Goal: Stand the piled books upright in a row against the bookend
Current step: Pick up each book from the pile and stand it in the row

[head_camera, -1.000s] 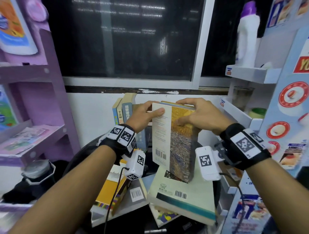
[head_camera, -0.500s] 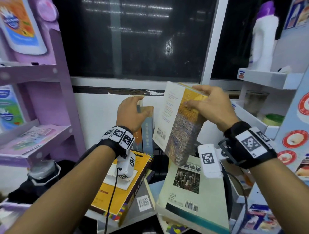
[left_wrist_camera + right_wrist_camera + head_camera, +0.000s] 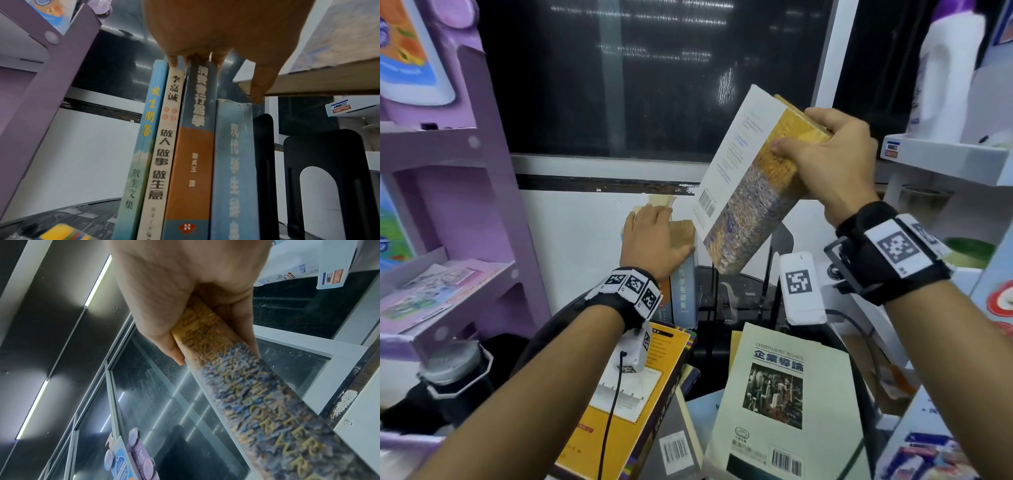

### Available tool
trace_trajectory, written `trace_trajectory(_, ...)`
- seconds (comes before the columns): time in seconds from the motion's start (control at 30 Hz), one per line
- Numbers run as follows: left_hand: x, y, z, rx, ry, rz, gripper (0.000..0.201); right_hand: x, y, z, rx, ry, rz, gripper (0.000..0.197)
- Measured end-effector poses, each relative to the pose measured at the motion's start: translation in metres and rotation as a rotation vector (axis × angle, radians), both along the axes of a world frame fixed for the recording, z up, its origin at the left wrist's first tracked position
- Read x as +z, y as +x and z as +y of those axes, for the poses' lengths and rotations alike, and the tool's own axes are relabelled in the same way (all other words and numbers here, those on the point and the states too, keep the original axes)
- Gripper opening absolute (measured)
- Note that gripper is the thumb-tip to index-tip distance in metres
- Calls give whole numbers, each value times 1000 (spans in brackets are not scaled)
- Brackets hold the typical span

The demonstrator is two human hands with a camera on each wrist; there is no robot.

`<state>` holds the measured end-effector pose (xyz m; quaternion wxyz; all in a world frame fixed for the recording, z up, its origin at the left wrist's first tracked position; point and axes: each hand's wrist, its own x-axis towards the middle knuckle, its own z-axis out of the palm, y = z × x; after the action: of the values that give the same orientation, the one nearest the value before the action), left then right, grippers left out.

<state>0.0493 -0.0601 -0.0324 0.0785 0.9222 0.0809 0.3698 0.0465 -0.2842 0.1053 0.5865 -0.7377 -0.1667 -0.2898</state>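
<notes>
The right hand (image 3: 828,164) is gripping a thick book with a yellow and blue painted cover (image 3: 750,192) by its top end, thumb on the back cover and fingers wrapped over the spine side, as the right wrist view shows with the thumb and fingers pinching either side of the spine. It is holding the book in the air at centre right of the head view, tilted with its lower corner pointing down toward the gap beside the standing row, probably so it can be lowered in on end.

The left hand (image 3: 650,240) is lying flat, fingers nearly straight, on top of the standing books (image 3: 683,291) at the middle of the frame. In the left wrist view the fingertips (image 3: 172,62) are pressing down on the tops of four upright spines, the thumb reaching to the shortest, rightmost blue one (image 3: 234,162). This looks like bracing, keeping the row from toppling while nothing is yet closing its open side.

Just right of that row in the left wrist view, black metal bookend plates (image 3: 265,162) are standing upright; whether the last book is touching the nearest plate I cannot tell.

Along the bottom of the head view the pile is still waiting: a pale green business textbook (image 3: 784,394) lying flat at lower centre right, an orange-yellow book (image 3: 630,411) lower left of it, and more partly hidden beneath.
</notes>
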Motion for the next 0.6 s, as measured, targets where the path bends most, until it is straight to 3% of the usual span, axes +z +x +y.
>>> trace_trajectory(0.23,-11,9,-2,27,-9,-99,79,-5,18,17,-68,8,24,71)
trace_trajectory(0.6,-14,9,2,3,7,-107,77,-29,47,27,-101,-19,95,63)
